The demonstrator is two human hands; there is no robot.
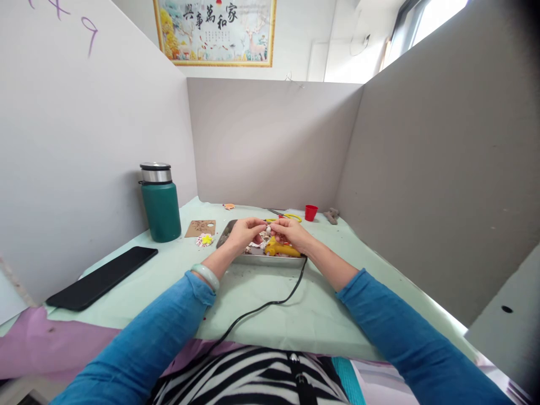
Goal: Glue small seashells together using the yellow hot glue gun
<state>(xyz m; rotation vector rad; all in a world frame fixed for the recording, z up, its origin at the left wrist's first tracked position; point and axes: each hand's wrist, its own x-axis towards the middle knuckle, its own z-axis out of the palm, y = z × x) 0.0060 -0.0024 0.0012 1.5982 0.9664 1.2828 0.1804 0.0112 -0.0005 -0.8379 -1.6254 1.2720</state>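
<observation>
Blue sleeves [169,332] reach toward 12 o'clock, where the left hand [246,230] and right hand [292,229] both pinch a small white piece [268,229] over the tray [253,260]. A glue gun [282,249] lies just beneath. This looks like fine fitting work that needs a steady grip.

Left hand [243,233] and right hand [292,232] pinch white piece [268,229].

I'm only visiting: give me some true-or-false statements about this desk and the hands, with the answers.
1. The left hand and right hand pinch a small white piece over the tray. True.
2. The flask is red. False: it is green; the cup is red.
3. The phone lies left of the tray. True.
4. The glue gun lies beside the phone. False: it lies in the tray, by the right hand.
</observation>
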